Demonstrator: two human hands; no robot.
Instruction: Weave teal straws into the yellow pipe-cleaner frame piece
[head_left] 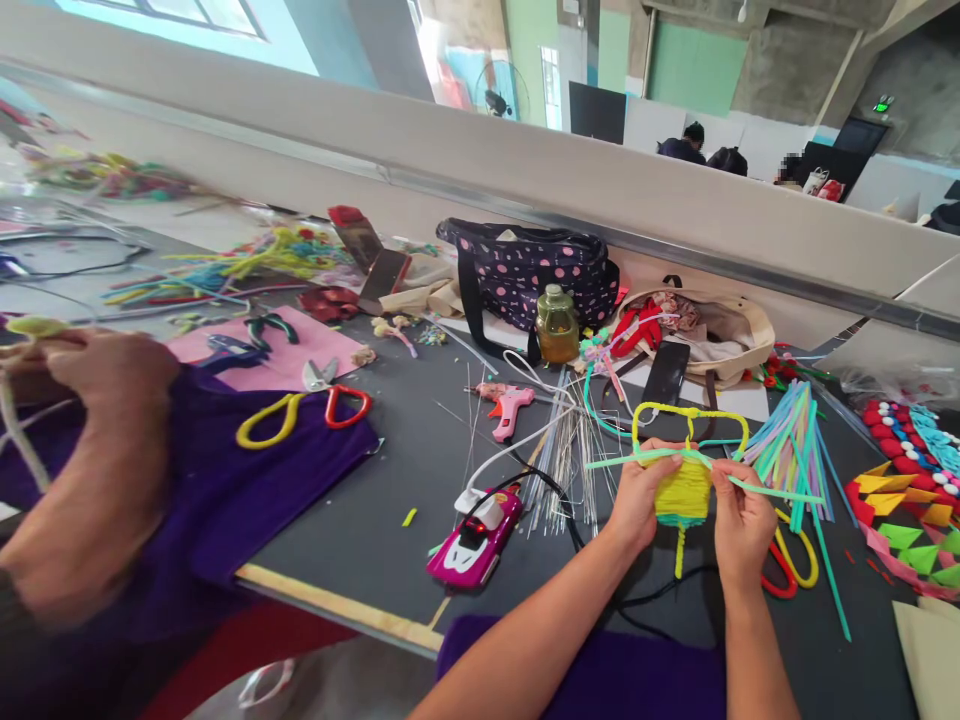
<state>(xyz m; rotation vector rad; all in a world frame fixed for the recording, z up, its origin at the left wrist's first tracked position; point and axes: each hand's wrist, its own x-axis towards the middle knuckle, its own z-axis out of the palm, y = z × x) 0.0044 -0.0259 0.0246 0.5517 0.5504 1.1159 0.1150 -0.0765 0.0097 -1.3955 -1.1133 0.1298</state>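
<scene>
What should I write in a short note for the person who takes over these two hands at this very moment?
Left hand: grips the left side of the yellow woven piece.
Right hand: pinches its right side, where a teal strip crosses.
Things: the piece is held above the dark table; a yellow loop rises from its top and a short yellow tail hangs below. More teal strips lie to the right, scissors under the right hand.
Done: the yellow body looks tightly wrapped.
Left: teal strip ends still stick out loose on both sides.
Nearby: a co-worker's hand over purple cloth.
</scene>
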